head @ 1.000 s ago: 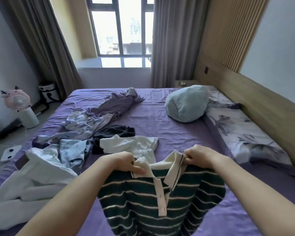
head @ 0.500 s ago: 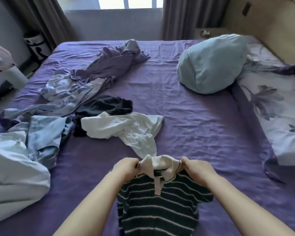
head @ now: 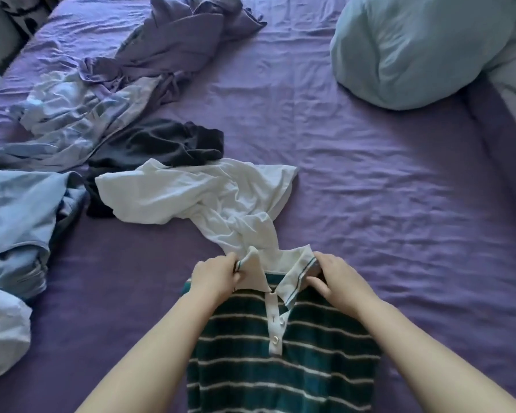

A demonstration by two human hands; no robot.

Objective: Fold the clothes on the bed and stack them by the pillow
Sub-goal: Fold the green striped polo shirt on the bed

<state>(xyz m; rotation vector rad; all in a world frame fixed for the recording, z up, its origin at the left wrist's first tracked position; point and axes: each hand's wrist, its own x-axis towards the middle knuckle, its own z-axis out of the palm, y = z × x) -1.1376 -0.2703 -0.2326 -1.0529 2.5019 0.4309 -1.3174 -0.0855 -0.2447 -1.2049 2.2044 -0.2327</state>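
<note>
1. Head view, lower centre: the polo (head: 280,362), green with white stripes, lies face up on the bed (head: 399,219), its collar toward the middle of the frame.
2. The left hand (head: 213,278) pinches the collar's left wing; the right hand (head: 337,281) pinches the right wing, fingers curled over the edge.
3. The collar's top edge touches, perhaps overlaps, the white shirt (head: 197,195) just above it; the seam between them is hard to read.
4. Upper left: a loose heap of unfolded clothes (head: 81,114). Upper right: the pillow (head: 414,49), with nothing stacked by it yet.
5. Risk: pulling the polo flat could drag the white shirt along if they overlap, and uneven tension between the hands would skew the placket and leave a crooked fold.
</note>
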